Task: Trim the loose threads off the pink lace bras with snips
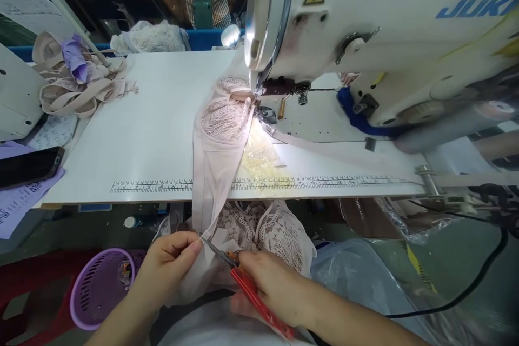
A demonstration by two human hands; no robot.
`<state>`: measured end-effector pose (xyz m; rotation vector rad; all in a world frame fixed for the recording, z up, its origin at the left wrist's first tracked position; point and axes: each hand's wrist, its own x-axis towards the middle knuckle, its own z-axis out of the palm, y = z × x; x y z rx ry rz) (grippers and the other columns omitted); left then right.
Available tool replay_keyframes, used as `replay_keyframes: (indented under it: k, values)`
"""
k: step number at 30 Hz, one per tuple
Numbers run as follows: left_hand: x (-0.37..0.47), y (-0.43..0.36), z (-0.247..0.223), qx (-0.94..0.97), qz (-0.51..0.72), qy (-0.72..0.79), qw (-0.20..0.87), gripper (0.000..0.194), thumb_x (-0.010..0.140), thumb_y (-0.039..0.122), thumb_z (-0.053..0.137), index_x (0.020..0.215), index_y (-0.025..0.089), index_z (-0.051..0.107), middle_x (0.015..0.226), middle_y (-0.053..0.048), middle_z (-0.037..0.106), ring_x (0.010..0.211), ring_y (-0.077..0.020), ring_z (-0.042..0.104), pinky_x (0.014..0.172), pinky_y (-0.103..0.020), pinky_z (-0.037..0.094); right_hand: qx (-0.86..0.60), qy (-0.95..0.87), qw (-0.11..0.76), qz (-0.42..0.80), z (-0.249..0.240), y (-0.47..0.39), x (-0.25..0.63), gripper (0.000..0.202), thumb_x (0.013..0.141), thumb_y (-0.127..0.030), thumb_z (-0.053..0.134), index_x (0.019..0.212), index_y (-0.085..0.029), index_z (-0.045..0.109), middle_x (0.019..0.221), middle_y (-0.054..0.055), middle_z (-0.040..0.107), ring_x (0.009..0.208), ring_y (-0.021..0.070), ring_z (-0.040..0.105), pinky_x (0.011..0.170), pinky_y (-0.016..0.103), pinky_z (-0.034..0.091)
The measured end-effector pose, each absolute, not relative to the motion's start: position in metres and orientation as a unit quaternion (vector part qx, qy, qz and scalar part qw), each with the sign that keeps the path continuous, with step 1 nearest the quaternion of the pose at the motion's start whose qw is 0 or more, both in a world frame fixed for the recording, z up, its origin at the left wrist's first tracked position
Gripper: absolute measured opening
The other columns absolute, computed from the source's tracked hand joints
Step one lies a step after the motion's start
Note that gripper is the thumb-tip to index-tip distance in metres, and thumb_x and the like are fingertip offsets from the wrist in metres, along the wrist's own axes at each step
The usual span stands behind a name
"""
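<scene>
- One smooth white tabletop spans your view from nine to three o'clock, one ruler scale printed along its near edge.
- One glossy, rounded sewing machine fills twelve to three o'clock.
- One pale pink garment, with lacy rounded cups and smooth bands, runs from under the machine's needle area over the edge toward six o'clock.
- One heap of flat, looped pink fabric strips lies at ten o'clock.
- One round purple plastic basket, slotted, stands at eight o'clock.
- Your two hands are near six o'clock: the left hand pinches the garment's edge between thumb and index finger; the right hand grips the scissors, red-handled, their pointed metal blades at that edge.
- One flat black phone lies at nine o'clock.
</scene>
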<state>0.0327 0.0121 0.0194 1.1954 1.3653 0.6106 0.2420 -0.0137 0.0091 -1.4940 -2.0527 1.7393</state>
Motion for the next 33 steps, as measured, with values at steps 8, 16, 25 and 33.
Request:
replay_keyframes:
  k: [8, 16, 25, 33]
  values:
    - [0.028, 0.01, 0.021, 0.593, 0.24, 0.548, 0.54, 0.025, 0.081, 0.033, 0.058, 0.064, 0.019, 0.07, 0.061, -0.003, 0.068, 0.057, -0.0163, 0.058, 0.053, -0.021, 0.044, -0.498, -0.628, 0.149, 0.579, 0.002, -0.02, 0.244, 0.038, 0.074, -0.045, 0.06, 0.06, -0.021, 0.034, 0.057, -0.004, 0.04, 0.051, 0.0103, 0.036, 0.048, 0.023, 0.029]
    - [0.055, -0.018, 0.03, 0.721, 0.24, 0.365, 0.537, 0.025, 0.088, 0.015, 0.045, 0.111, 0.027, 0.047, 0.08, 0.004, 0.069, 0.064, -0.0111, 0.065, 0.058, -0.017, 0.05, -0.392, -0.637, 0.337, 0.573, 0.008, -0.023, 0.243, 0.018, 0.071, -0.026, 0.053, 0.063, -0.021, 0.038, 0.056, -0.006, 0.036, 0.048, 0.0086, 0.034, 0.044, 0.02, 0.029]
    - [0.028, 0.0, 0.021, 0.879, 0.05, 0.348, 0.321, 0.024, 0.086, 0.008, 0.036, 0.098, 0.017, 0.055, 0.085, -0.007, 0.066, 0.077, -0.0234, 0.06, 0.07, -0.036, 0.046, -0.444, -0.759, 0.326, 0.347, 0.016, -0.033, 0.288, 0.018, 0.08, -0.014, 0.047, 0.066, -0.021, 0.039, 0.057, -0.004, 0.042, 0.049, 0.011, 0.041, 0.047, 0.023, 0.032]
    - [0.012, 0.019, 0.027, 0.875, -0.018, 0.39, 0.286, 0.024, 0.092, 0.017, 0.035, 0.083, 0.016, 0.058, 0.081, -0.007, 0.062, 0.077, -0.0246, 0.055, 0.069, -0.035, 0.041, -0.574, -0.74, 0.267, 0.225, 0.018, -0.036, 0.343, 0.019, 0.085, -0.022, 0.051, 0.066, -0.02, 0.05, 0.053, -0.003, 0.045, 0.044, 0.012, 0.043, 0.042, 0.023, 0.034]
